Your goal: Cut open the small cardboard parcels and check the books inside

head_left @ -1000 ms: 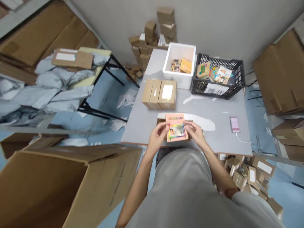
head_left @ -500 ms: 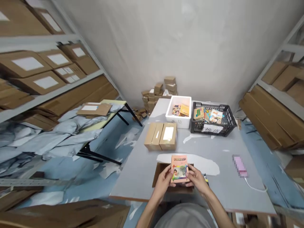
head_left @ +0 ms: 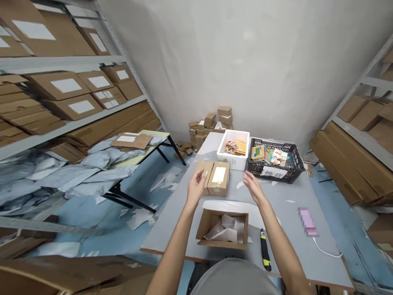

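The left hand [head_left: 196,189] was empty, its fingers loosely curled in front of the taped cartons [head_left: 219,187]; whether it touched them could not be told. It hid part of the leftmost one. The right hand [head_left: 252,186] was also empty, fingers spread, just in front of the white bin [head_left: 242,164] and the black crate [head_left: 290,175]. The bin bore faint dark handwriting, unreadable, and held yellow and mixed booklets. The crate's label [head_left: 274,172] showed two handwritten characters, the second apparently 货, the first unclear; the booklets' titles were too small to read. Nearer the body, the open box [head_left: 221,244] held crumpled wrap [head_left: 225,229], beside a yellow-and-black knife [head_left: 265,252]. A pink thing [head_left: 308,221] on a white cable was pixelated. Labels on the shelf boxes [head_left: 66,85] were illegible, some boxes cut off at the left edge.
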Action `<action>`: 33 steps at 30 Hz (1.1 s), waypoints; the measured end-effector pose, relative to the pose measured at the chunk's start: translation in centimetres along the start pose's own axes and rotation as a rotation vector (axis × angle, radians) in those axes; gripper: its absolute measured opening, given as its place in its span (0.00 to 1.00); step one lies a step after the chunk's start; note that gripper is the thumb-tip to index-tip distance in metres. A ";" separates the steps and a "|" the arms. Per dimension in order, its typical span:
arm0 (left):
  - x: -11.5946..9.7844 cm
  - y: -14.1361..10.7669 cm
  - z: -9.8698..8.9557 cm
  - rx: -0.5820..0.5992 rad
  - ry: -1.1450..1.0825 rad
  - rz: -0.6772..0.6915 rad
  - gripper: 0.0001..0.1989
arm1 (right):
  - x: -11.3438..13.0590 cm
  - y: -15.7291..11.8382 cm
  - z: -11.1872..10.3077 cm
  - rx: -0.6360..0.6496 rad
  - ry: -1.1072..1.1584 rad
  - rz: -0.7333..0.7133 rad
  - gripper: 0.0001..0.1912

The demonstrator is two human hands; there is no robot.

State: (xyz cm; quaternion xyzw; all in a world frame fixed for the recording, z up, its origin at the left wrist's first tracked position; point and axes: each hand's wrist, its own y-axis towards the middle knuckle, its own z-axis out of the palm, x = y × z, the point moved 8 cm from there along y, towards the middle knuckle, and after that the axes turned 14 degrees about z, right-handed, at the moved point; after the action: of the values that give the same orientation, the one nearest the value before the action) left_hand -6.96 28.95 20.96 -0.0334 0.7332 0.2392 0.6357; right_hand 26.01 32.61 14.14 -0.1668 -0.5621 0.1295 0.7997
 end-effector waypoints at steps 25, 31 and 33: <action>4.1 -25.6 -4.2 0.261 -0.056 -0.527 0.36 | -14.2 -21.2 -12.0 0.039 -0.147 0.231 0.37; 1.2 -33.8 -5.7 0.318 -0.113 -0.552 0.45 | -15.5 -31.5 -15.3 -0.002 -0.154 0.187 0.36; 1.3 -37.3 -5.3 0.345 -0.140 -0.579 0.45 | -16.5 -35.3 -17.3 -0.066 -0.141 0.176 0.36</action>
State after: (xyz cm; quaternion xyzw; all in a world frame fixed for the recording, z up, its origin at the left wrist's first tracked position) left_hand 1.11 -5.76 8.59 -0.1154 0.6776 -0.0770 0.7222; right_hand 37.50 -8.11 9.17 -0.2325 -0.6039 0.1919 0.7378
